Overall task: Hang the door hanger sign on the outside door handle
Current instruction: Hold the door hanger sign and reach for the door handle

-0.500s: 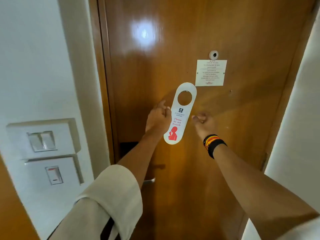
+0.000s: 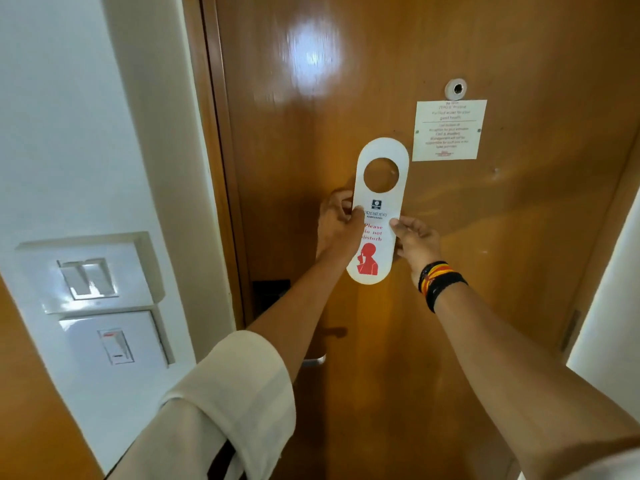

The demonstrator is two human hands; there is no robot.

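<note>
— Was it hung yet?
— No. Both hands, left hand (image 2: 337,225) and right hand (image 2: 415,239), pinched the door hanger sign (image 2: 377,209) upright before the closed door (image 2: 485,271); the handle (image 2: 313,361) waited lower left.

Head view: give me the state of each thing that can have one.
Door hanger sign: held upright in front of the door, not hung.
Left hand: gripping the sign's left edge.
Right hand: gripping the sign's right edge.
Door: closed.
Inside door handle: mostly hidden behind left forearm.
</note>
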